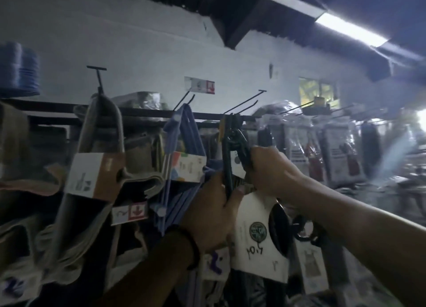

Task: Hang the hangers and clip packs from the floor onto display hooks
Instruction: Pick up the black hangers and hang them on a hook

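Note:
Both my hands are raised at a dark green hanger pack whose hooks sit at the base of a black display hook. My left hand grips the pack's left stem. My right hand is closed on its right side near the top. A white label card with a green round logo hangs from this pack below my hands. To the left hang a blue hanger pack and a grey hanger pack, each on its own hook.
A black rail carries the hooks along the white wall. Clear bagged clip packs hang further right. A stack of blue discs sits on the upper left shelf. A tube light glows overhead.

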The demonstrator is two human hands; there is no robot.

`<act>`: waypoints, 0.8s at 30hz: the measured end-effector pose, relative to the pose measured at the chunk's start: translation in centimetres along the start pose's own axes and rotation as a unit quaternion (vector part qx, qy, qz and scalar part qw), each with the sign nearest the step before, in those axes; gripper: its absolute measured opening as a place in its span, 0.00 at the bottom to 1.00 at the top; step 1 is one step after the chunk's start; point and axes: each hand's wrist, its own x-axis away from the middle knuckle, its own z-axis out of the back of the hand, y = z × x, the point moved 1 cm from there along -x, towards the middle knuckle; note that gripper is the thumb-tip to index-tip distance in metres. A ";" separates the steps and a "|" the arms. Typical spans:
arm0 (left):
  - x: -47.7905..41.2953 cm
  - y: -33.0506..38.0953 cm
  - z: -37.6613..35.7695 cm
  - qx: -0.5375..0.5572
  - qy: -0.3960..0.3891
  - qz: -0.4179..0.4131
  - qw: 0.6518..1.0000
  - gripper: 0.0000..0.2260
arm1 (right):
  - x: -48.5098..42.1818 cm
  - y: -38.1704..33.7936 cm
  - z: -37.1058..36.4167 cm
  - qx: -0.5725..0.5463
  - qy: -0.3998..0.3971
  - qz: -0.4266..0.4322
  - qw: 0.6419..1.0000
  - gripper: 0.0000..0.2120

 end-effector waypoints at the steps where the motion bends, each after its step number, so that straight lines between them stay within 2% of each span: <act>1: -1.2 0.0 0.0 -0.005 -0.015 -0.003 1.000 0.14 | -0.9 1.2 -0.3 -0.008 -0.004 -0.013 1.000 0.05; 4: -4.9 -0.9 0.0 -0.095 -0.044 -0.048 0.993 0.29 | -3.7 3.9 -0.8 0.030 -0.035 -0.033 0.998 0.07; 7: -9.1 -1.7 -0.5 -0.183 -0.042 -0.101 0.977 0.33 | -7.1 6.9 -1.7 0.053 -0.042 -0.054 0.996 0.10; 10: -12.5 -2.0 -1.8 -0.224 -0.063 -0.121 0.965 0.34 | -10.3 9.4 -2.6 0.088 -0.035 -0.049 0.994 0.13; 13: -15.5 -1.8 -3.1 -0.222 -0.071 -0.132 0.963 0.38 | -13.1 10.8 -2.5 0.111 0.018 -0.024 0.993 0.03; 19: -20.6 -2.3 -5.0 -0.268 -0.040 -0.124 0.955 0.43 | -18.2 12.9 -3.2 0.037 0.167 -0.018 0.985 0.05; 22: -23.1 -3.2 -5.8 -0.287 -0.019 -0.106 0.952 0.44 | -20.5 14.1 -4.7 -0.017 0.187 -0.027 0.982 0.10; 24: -24.4 -3.7 -6.9 -0.304 -0.007 -0.096 0.948 0.45 | -21.6 14.9 -6.0 -0.047 0.199 -0.040 0.978 0.10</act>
